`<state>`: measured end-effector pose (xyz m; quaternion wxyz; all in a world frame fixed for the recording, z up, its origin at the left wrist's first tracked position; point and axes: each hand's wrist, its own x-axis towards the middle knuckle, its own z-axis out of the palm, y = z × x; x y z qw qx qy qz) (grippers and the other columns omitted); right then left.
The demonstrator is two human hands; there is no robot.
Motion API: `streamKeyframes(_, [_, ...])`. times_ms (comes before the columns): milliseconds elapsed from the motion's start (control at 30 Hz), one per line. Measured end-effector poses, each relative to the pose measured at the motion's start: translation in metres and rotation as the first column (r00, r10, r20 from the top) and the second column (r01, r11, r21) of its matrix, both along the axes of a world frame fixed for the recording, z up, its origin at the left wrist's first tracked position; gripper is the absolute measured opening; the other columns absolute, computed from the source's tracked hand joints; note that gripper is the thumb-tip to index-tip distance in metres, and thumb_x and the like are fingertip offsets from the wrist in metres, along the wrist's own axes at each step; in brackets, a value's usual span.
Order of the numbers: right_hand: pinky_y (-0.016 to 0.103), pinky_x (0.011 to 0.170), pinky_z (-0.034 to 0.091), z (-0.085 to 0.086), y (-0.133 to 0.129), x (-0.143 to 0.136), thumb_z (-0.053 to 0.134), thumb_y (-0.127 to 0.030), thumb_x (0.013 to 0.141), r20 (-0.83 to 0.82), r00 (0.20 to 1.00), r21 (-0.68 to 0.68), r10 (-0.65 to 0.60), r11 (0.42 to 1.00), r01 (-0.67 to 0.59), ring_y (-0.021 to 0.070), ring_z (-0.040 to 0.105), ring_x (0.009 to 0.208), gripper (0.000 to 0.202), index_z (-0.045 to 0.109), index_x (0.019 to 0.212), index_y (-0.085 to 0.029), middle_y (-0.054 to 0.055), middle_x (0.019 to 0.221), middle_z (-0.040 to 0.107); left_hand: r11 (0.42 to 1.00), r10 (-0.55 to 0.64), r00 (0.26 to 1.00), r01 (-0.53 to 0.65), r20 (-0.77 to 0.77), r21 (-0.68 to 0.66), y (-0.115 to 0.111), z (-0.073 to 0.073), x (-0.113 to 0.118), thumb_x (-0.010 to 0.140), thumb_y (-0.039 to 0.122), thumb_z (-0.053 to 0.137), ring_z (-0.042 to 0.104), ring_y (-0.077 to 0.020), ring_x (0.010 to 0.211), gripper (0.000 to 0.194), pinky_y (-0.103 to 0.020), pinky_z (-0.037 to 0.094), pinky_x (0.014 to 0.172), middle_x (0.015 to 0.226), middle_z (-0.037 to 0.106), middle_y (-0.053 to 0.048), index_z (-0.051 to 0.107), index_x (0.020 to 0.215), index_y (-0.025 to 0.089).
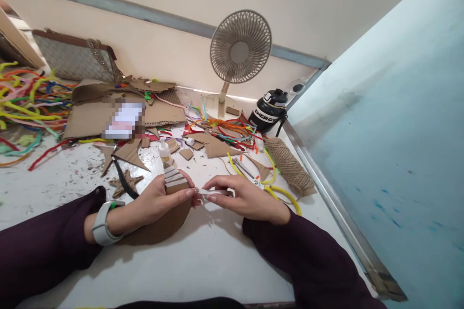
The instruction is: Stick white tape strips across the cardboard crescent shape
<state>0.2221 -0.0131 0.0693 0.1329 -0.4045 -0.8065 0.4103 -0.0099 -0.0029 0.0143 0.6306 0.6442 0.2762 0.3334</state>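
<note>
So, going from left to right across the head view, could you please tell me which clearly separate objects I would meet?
Handbag → small white bottle → fan → roll of twine.

Pale blue wall [398, 154] beside white table [217, 270].

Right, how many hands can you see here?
2: the left hand, gripping striped cardboard, and the right hand, just to its right, holding a white strip.
</note>
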Motion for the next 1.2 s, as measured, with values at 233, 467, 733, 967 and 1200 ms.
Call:
streamKeyframes(233, [0.021, 0.055, 0.033, -0.005, 0.001, -0.002, 0.053, -0.047, 0.092, -0.123, 0.989, -0.157, -0.079, 0.986, 0.059, 0.0091, 0.042, 0.061, 0.033, 0.064, 0.099, -0.016, -0.004, 0.067, 0.047, 0.997, 0.004, 0.995, 0.005, 0.102, -0.081, -0.006, 0.004, 0.001, 0.089, 0.027, 0.061, 0.069, -0.0170, 0.077, 0.009, -0.030, 0.053, 0.076, 0.080, 0.073, -0.001, 0.060, 0.087, 0.019])
streamKeyframes(467, [0.022, 0.050, 0.026, -0.005, 0.004, -0.001, 0.055, -0.050, 0.090, -0.102, 0.990, -0.136, -0.097, 0.987, 0.083, 0.0083, 0.036, 0.057, 0.036, 0.064, 0.093, -0.016, -0.005, 0.063, 0.043, 0.993, 0.045, 0.989, -0.030, 0.137, -0.110, -0.007, 0.005, 0.000, 0.088, 0.029, 0.062, 0.069, -0.0181, 0.077, 0.011, -0.032, 0.054, 0.077, 0.080, 0.073, -0.003, 0.059, 0.087, 0.018])
streamKeyframes(733, [0.022, 0.052, 0.028, -0.013, 0.007, 0.002, 0.056, -0.053, 0.088, -0.118, 0.992, -0.217, -0.054, 0.976, 0.027, 0.0087, 0.037, 0.059, 0.040, 0.065, 0.096, -0.014, -0.004, 0.065, 0.045, 0.977, 0.068, 0.983, -0.030, 0.170, -0.213, -0.002, -0.002, 0.003, 0.083, 0.033, 0.068, 0.070, -0.0186, 0.073, 0.019, -0.033, 0.055, 0.075, 0.078, 0.073, -0.004, 0.058, 0.086, 0.017])
streamKeyframes(967, [0.021, 0.053, 0.029, -0.013, 0.014, 0.006, 0.056, -0.055, 0.087, -0.138, 0.986, -0.240, -0.099, 0.969, 0.064, 0.0087, 0.038, 0.060, 0.042, 0.065, 0.094, -0.015, -0.004, 0.066, 0.047, 0.933, 0.032, 0.964, 0.066, 0.264, -0.354, 0.001, -0.009, 0.006, 0.083, 0.028, 0.069, 0.070, -0.0189, 0.075, 0.017, -0.033, 0.055, 0.074, 0.081, 0.074, -0.006, 0.059, 0.087, 0.016])
streamKeyframes(1200, [0.021, 0.051, 0.032, -0.013, 0.014, 0.007, 0.058, -0.057, 0.085, -0.108, 0.987, -0.280, -0.121, 0.956, 0.087, 0.0081, 0.041, 0.055, 0.043, 0.064, 0.093, -0.015, -0.005, 0.060, 0.047, 0.909, 0.035, 0.955, 0.093, 0.295, -0.407, 0.002, -0.016, 0.010, 0.082, 0.027, 0.071, 0.070, -0.0187, 0.073, 0.018, -0.032, 0.054, 0.072, 0.078, 0.074, -0.006, 0.059, 0.086, 0.015])
